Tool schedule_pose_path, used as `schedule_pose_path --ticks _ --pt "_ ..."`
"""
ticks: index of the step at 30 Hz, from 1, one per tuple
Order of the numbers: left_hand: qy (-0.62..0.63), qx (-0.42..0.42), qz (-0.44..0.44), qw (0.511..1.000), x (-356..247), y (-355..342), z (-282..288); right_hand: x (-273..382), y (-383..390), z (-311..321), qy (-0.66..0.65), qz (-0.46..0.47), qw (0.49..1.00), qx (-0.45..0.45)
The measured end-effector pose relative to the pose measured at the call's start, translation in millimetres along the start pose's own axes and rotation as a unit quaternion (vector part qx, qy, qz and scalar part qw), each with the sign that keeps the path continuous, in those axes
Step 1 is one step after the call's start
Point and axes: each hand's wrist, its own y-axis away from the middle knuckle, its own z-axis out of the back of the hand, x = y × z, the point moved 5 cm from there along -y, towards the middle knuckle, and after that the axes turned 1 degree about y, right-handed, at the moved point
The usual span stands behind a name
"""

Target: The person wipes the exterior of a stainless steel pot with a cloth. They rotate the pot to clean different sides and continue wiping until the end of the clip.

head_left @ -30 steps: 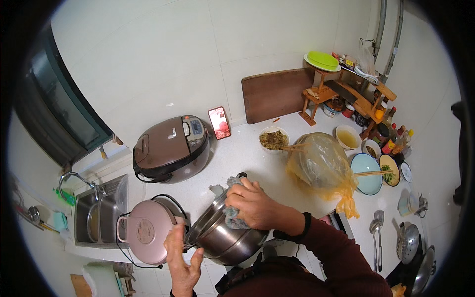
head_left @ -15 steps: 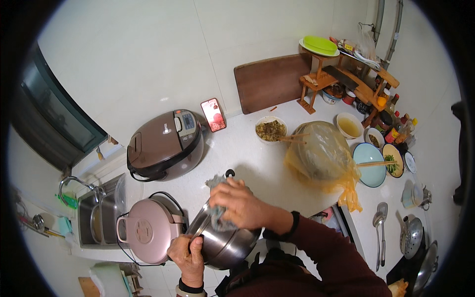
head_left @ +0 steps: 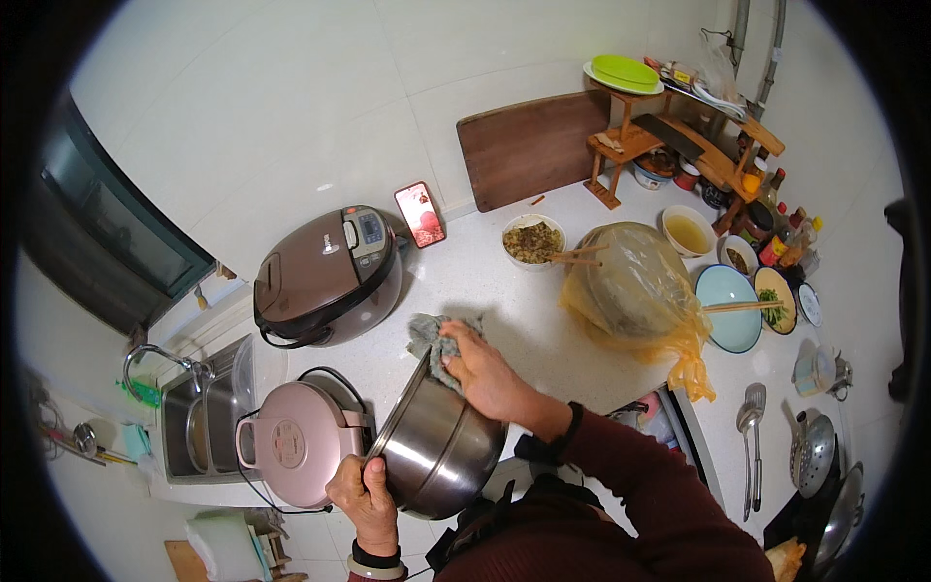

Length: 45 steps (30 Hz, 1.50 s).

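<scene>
A stainless steel pot (head_left: 441,446) is tilted on its side in front of me, off the counter's front edge. My left hand (head_left: 367,500) grips its rim at the lower left, thumb on top. My right hand (head_left: 482,373) is closed on a grey-green cloth (head_left: 441,341), at the pot's far rim. The cloth bunches past the fingers over the counter. The pot's inside is turned away and hidden.
A pink electric pan (head_left: 291,441) stands left of the pot, beside the sink (head_left: 206,412). Behind are a brown rice cooker (head_left: 330,276), a phone (head_left: 420,215) and a food bowl (head_left: 533,242). Rightward sit a bagged bowl (head_left: 630,291) and a blue bowl (head_left: 729,308).
My right hand and the cloth have moved from the pot's side to its far rim. The pot has turned a little, showing more of its side. My left hand keeps its grip.
</scene>
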Motion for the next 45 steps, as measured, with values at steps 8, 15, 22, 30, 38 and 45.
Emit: schedule_pose_path --ticks 8,15,22,30,38,45 --pt "-0.007 -0.043 0.04 0.998 14 0 1 94 91 -70 0.33 0.314 0.886 -0.085" --pt "0.003 -0.035 0.088 0.996 24 18 10 52 65 -50 0.246 0.289 0.924 -0.046" --pt "0.002 -0.045 0.012 0.999 17 26 11 -110 0 -28 -0.321 -0.181 0.921 0.128" --pt "0.011 -0.027 0.044 0.999 16 19 10 -62 -4 -19 -0.131 -0.026 0.987 0.087" --pt "0.044 -0.042 0.089 0.994 26 -4 2 96 97 -78 0.324 0.408 0.851 -0.068" --pt "0.011 -0.064 0.078 0.995 30 -6 5 27 48 -38 0.121 0.25 0.957 -0.086"
